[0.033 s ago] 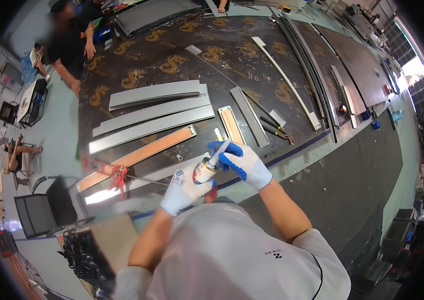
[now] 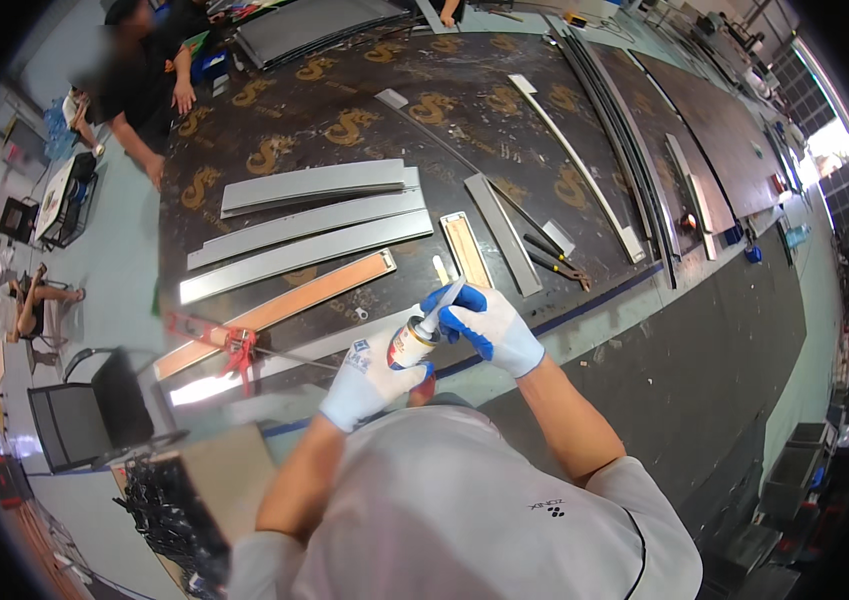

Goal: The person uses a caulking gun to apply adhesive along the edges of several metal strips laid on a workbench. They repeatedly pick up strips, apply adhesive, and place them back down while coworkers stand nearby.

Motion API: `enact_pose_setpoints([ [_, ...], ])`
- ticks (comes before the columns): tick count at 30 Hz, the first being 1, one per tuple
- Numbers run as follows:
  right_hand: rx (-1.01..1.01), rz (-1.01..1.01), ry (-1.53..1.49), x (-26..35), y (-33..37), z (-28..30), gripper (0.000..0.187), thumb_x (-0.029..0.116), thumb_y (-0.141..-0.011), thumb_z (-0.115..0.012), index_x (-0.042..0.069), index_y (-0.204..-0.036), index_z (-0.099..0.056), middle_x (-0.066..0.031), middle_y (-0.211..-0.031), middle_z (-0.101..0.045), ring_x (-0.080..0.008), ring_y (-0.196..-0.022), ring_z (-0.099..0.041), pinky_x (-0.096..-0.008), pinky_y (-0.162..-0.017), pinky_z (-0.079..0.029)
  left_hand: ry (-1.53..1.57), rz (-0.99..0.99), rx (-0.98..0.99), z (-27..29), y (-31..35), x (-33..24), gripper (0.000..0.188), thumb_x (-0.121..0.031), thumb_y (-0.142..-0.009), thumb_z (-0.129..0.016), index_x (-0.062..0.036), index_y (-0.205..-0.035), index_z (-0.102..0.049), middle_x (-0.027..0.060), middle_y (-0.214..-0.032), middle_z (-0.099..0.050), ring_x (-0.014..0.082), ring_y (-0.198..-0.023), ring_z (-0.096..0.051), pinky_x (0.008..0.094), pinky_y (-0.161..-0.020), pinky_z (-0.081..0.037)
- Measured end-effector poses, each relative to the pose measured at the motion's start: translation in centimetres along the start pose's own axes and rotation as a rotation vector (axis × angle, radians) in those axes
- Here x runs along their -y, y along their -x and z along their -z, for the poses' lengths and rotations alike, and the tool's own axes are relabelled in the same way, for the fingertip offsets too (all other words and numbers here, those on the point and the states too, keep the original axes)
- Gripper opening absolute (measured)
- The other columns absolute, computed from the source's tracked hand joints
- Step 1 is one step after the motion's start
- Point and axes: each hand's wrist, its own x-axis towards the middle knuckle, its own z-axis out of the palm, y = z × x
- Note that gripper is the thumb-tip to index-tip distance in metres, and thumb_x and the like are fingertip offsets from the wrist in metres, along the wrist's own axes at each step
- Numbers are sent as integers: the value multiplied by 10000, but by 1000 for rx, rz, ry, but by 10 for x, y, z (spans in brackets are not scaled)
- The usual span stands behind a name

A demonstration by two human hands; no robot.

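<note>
Nothing has visibly moved since the earlier frame: both gloved hands remain at the near tabletop edge. Left hand clasps the body of a sealant cartridge; right hand grips its nozzle. Cartridge long axis runs from near left up to far right, between the hands. A red caulking gun lies to the left, nearer the left hand, below grey metal strips.

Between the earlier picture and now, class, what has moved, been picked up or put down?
Nothing has visibly changed. The left hand holds the sealant tube as before, the right hand is at its nozzle, and the red caulking gun and metal strips lie on the table where they were.
</note>
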Motion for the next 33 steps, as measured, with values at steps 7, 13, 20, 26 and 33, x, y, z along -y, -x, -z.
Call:
enact_pose_setpoints([
  [7, 42, -65, -67, -2, -31, -45, 245, 270, -1062, -753, 31, -1107, -774, -40, -965, -732, -95, -809, -627, -288, -731, -512, 114, 21, 8, 45, 17, 31, 498, -319, -903, -858, -24, -1288, -746, 214, -1108, -811, 378, -1030, -790, 445, -936, -597],
  [13, 80, -146, 39, -10, -53, -126, 188, 213, -1072, -736, 25, -1079, -746, -38, -907, -697, -84, -697, -590, -264, -619, -469, 48, 6, -44, 88, 38, 77, 525, -378, -930, -835, -34, -1316, -747, 202, -1107, -808, 333, -1016, -779, 428, -953, -588],
  [20, 217, -278, 22, -51, -78, -222, 279, 290, -1130, -692, 20, -1120, -762, 6, -824, -659, -82, -686, -558, -271, -640, -484, 437, 149, 121, 163, 93, 157, 530, -399, -978, -808, -15, -1334, -728, 182, -1118, -812, 264, -1009, -772, 400, -939, -591],
  [26, -37, -449, 13, -106, -109, -323, 239, 286, -1089, -756, 48, -1098, -765, -10, -860, -708, -80, -628, -560, -276, -566, -462, -272, 231, -221, 191, 108, 231, 679, -490, -926, -806, -17, -1394, -672, 293, -1204, -777, 483, -1132, -742, 494, -974, -589],
  [33, 113, -340, 53, -114, -121, -395, 250, 319, -1094, -757, 83, -1022, -718, 13, -780, -626, -75, -578, -511, -262, -533, -417, 138, 176, -149, 248, 144, 285, 523, -372, -967, -823, -7, -1321, -701, 143, -1095, -798, 305, -980, -775, 441, -831, -620],
])
